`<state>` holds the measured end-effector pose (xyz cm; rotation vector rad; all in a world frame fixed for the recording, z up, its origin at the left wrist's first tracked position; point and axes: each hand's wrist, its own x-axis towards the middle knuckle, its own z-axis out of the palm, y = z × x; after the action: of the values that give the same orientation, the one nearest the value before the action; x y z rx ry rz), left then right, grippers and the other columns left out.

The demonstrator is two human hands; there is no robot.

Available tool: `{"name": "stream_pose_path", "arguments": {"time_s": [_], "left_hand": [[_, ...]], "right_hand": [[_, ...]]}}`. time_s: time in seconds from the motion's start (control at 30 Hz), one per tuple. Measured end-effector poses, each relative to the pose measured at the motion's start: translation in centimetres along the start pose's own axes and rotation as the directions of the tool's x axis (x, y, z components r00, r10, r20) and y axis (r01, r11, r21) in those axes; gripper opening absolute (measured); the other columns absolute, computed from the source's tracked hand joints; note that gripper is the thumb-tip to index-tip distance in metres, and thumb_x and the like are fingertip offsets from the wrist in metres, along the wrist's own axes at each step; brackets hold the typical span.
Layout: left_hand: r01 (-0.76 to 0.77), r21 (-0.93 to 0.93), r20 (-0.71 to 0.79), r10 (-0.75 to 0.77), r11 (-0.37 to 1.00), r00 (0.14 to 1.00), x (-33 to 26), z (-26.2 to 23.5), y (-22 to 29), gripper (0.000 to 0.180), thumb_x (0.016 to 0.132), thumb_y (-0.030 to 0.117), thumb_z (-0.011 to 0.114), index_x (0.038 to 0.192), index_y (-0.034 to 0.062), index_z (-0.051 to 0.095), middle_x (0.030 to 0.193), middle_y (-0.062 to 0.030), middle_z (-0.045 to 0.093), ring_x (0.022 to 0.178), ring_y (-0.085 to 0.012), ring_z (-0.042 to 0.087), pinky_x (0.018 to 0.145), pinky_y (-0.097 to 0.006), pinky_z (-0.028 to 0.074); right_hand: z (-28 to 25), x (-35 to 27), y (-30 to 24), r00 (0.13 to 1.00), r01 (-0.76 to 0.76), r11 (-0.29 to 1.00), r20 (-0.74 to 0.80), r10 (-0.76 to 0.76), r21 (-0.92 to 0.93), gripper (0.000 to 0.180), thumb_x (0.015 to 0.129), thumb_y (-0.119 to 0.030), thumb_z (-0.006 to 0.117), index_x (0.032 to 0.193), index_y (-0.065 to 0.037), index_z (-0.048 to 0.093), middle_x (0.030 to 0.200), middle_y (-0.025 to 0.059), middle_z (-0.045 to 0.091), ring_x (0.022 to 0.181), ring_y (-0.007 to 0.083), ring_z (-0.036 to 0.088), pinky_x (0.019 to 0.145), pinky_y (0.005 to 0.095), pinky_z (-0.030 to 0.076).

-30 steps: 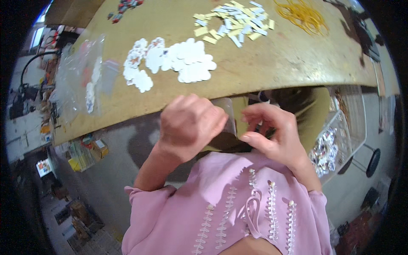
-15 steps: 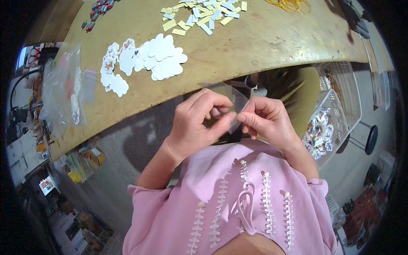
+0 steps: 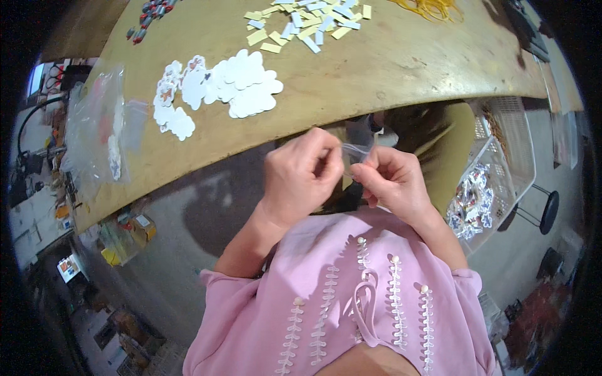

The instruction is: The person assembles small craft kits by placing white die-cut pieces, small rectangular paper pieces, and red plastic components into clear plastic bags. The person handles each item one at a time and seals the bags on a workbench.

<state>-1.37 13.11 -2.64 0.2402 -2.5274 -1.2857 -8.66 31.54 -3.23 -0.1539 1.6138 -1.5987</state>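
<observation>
Just off the table's front edge, above my lap, a small clear plastic bag (image 3: 356,149) is stretched between my two hands. My left hand (image 3: 302,172) pinches one side of it, fingers curled in. On the opposite side my right hand (image 3: 396,182) grips it between thumb and bent fingers. The bag is see-through and thin, so its outline is hard to follow. On the table beyond my left hand lie white cloud-shaped cutouts (image 3: 244,84), overlapping in a loose pile, some with small printed figures.
Yellow and pale blue strips (image 3: 307,22) are scattered at the table's far side, near yellow cords (image 3: 433,9) and small grey-and-red parts (image 3: 150,15). Clear bags (image 3: 94,131) lie at the table's left end. A white plastic basket (image 3: 511,144) with wrapped pieces (image 3: 470,203) stands at right.
My left hand has risen slightly and turned, its fingers drawing in tighter. The plastic bag, seen as a broad sheet before, now shows as a narrow strip between my hands.
</observation>
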Motion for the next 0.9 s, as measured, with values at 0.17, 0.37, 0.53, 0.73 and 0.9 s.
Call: {"name": "stream_pose_path", "arguments": {"time_s": [0.17, 0.37, 0.53, 0.73, 0.9], "left_hand": [[-0.346, 0.103, 0.181, 0.324, 0.933, 0.929, -0.3, -0.9, 0.1, 0.01, 0.085, 0.011, 0.076, 0.091, 0.0091, 0.069, 0.077, -0.0065, 0.062, 0.07, -0.0281, 0.065, 0.063, -0.042, 0.055], [-0.405, 0.164, 0.198, 0.372, 0.9, 0.907, -1.4, -1.8, -1.5, 0.015, 0.082, 0.015, 0.082, 0.087, 0.01, 0.069, 0.079, -0.0035, 0.06, 0.072, -0.0231, 0.063, 0.061, -0.037, 0.053], [-0.453, 0.12, 0.206, 0.424, 0.884, 0.882, -2.1, -4.1, -1.4, 0.016, 0.078, 0.014, 0.083, 0.088, 0.0097, 0.071, 0.078, -0.0025, 0.061, 0.07, -0.0218, 0.062, 0.059, -0.036, 0.051], [-0.274, 0.057, 0.062, 0.27, 0.96, 0.961, -0.4, -7.3, -2.9, 0.022, 0.089, 0.012, 0.081, 0.111, 0.0113, 0.076, 0.101, -0.0064, 0.074, 0.092, -0.0267, 0.074, 0.083, -0.039, 0.061], [-0.131, 0.412, -0.118, 0.196, 0.902, 0.974, 4.6, -9.9, -6.0, 0.042, 0.089, 0.02, 0.084, 0.127, 0.0079, 0.073, 0.122, -0.0113, 0.073, 0.115, -0.0329, 0.067, 0.101, -0.042, 0.056]], "right_hand": [[-0.2, -0.1, -1.2, 0.996, -0.048, 0.999, -0.075, 0.046, -0.026, 0.031, 0.11, -0.023, 0.062, 0.085, -0.004, 0.067, 0.071, -0.0005, 0.064, 0.056, 0.0062, 0.059, 0.048, 0.0237, 0.048], [0.2, -0.2, -0.5, 0.842, 0.394, 0.801, -0.173, -0.511, -0.45, 0.01, 0.098, 0.002, 0.07, 0.108, 0.0, 0.068, 0.093, 0.0069, 0.07, 0.069, 0.0087, 0.063, 0.059, 0.0235, 0.051], [0.6, -0.6, -3.9, 0.614, 0.742, 0.234, 0.498, -0.613, -0.628, 0.033, 0.076, -0.003, 0.08, 0.108, 0.0, 0.071, 0.103, 0.0128, 0.072, 0.085, 0.0317, 0.072, 0.073, 0.0395, 0.06], [0.2, 0.4, -3.4, 0.639, 0.731, 0.215, 0.54, -0.547, -0.647, 0.028, 0.072, 0.0, 0.072, 0.101, -0.003, 0.071, 0.103, 0.012, 0.069, 0.091, 0.0311, 0.069, 0.076, 0.0402, 0.059], [-0.1, 0.4, -1.7, 0.684, 0.703, 0.301, 0.497, -0.534, -0.645, 0.028, 0.075, 0.006, 0.076, 0.101, -0.003, 0.071, 0.096, 0.0117, 0.067, 0.086, 0.0317, 0.067, 0.071, 0.0413, 0.056]]}}
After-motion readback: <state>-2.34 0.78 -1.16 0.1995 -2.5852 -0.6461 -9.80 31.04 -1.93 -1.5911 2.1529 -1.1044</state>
